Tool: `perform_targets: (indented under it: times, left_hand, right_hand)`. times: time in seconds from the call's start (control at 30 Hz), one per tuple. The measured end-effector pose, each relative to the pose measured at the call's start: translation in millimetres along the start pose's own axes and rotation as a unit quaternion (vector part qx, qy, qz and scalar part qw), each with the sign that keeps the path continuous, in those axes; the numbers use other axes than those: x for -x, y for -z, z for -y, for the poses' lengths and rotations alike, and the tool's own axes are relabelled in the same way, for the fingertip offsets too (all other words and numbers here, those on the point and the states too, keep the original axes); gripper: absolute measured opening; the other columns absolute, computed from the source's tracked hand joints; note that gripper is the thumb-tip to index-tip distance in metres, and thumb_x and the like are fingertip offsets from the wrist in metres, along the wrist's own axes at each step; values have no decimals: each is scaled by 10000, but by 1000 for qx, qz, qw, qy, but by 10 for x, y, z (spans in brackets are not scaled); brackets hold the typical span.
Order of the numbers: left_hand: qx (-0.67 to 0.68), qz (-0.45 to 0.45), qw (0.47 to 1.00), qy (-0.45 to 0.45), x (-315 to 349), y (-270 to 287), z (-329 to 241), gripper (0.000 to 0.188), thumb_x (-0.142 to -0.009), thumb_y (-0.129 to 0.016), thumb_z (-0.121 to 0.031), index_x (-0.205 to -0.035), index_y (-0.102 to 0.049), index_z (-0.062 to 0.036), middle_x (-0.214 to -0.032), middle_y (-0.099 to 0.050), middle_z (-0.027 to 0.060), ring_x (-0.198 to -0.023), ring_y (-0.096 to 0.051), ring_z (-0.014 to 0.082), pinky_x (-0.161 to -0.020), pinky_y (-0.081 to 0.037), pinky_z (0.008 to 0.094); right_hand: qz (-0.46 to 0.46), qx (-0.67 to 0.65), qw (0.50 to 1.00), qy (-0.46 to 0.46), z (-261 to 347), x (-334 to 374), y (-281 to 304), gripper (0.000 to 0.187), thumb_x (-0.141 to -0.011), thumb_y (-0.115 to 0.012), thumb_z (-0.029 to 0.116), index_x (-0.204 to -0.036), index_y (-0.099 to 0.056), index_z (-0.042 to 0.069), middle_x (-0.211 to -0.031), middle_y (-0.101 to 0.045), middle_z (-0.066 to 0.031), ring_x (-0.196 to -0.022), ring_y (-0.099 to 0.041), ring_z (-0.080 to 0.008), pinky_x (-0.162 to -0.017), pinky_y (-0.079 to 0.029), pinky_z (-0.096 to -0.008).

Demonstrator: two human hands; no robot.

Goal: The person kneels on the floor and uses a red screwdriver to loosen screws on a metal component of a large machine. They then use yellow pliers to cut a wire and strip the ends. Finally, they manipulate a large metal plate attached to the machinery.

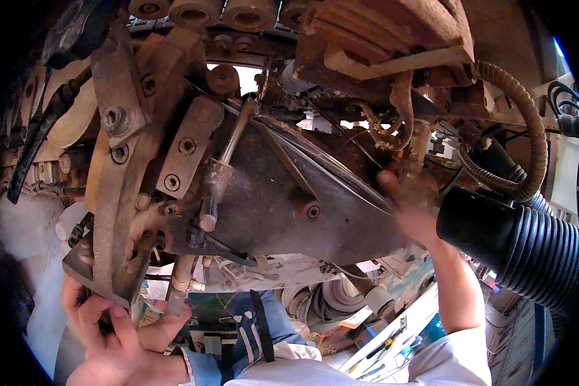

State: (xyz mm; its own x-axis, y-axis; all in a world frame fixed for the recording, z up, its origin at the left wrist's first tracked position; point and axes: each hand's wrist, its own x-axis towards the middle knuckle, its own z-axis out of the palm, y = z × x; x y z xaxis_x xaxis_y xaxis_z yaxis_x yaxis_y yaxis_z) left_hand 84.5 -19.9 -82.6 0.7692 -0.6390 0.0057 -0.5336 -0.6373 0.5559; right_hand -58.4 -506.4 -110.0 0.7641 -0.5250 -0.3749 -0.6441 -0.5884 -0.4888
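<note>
My left hand point(109, 328) is low at the left. Its fingers are bent around the lower edge of a dusty metal bracket point(100, 270). One digit stretches right toward the foot of an upright metal rod point(182, 275). At the right, my right hand point(415, 196) is raised beside the end of a dark flat plate point(289, 206), smeared by motion. A thin dark rod point(347, 135) runs down toward its fingertips; whether they hold it I cannot make out. A brownish cylinder point(420, 145) stands right above this hand, partly hiding behind its blurred fingers.
A black corrugated hose point(534, 251) sits close to my right forearm. Above it curves a ribbed brown conduit point(537, 128). A rusty housing point(386, 38) overhangs the middle. Bolted bars point(190, 145) and a black lever point(29, 151) stand at the left. Tools lie on a white surface point(392, 344) below.
</note>
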Motion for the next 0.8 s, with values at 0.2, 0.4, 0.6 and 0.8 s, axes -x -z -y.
perform_targets:
  times: [0.2,0.4,0.6,0.8]
  left_hand:
    - [15,-10,1000,5,-10,-25,-12,154,-994,-517,-164,-1073,-509,-33,-1458,-428,278,-1267,-501,384,-1076,-368,493]
    - [0,-14,1000,6,-16,-28,-22,163,-936,-542,-113,-1081,-522,-42,-1357,-476,278,-1246,-519,409,-1020,-431,491]
    - [2,-6,1000,6,-29,1,-74,155,-960,-542,-126,-1077,-500,-34,-1423,-441,286,-1249,-510,396,-1055,-395,489]
    - [41,-14,999,20,-61,-89,-79,150,-988,-535,-163,-1050,-499,-31,-1437,-446,287,-1253,-504,389,-1073,-371,495]
  right_hand:
    - [-21,-112,993,31,-109,1,-85,283,-1022,-622,321,-1091,-667,50,-925,-705,-144,-865,-685,-277,-750,-520,-387]
    - [-12,-248,959,-139,161,-28,-92,91,-948,-699,129,-1022,-671,85,-863,-690,-63,-789,-648,-158,-654,-489,-261]
    - [2,-177,972,-153,41,-5,-40,152,-947,-719,160,-1048,-632,87,-950,-698,-77,-839,-652,-168,-732,-504,-258]
    - [32,-285,950,-121,-205,24,-14,206,-954,-706,165,-1113,-628,60,-980,-700,-84,-899,-661,-177,-830,-525,-274]
